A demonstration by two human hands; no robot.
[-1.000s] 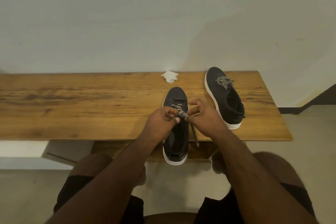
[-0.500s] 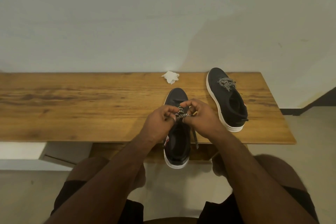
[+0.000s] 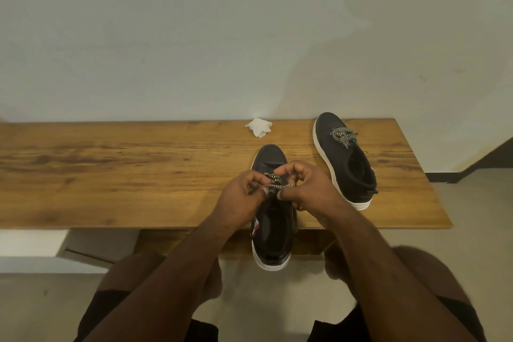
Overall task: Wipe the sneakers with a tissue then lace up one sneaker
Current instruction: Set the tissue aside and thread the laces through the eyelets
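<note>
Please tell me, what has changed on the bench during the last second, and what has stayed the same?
Both the left hand and right hand kept pinching the lace, working it further up the near sneaker. The tissue and far sneaker stayed put on the bench.

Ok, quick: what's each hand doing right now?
Left hand: pinching the lace of the near sneaker.
Right hand: pinching the same lace.

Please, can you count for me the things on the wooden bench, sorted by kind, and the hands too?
Black sneakers: 2 (near sneaker, far sneaker)
White tissue: 1
Hands, both pinching the near sneaker's lace: 2 (left hand, right hand)
Total: 5
</note>
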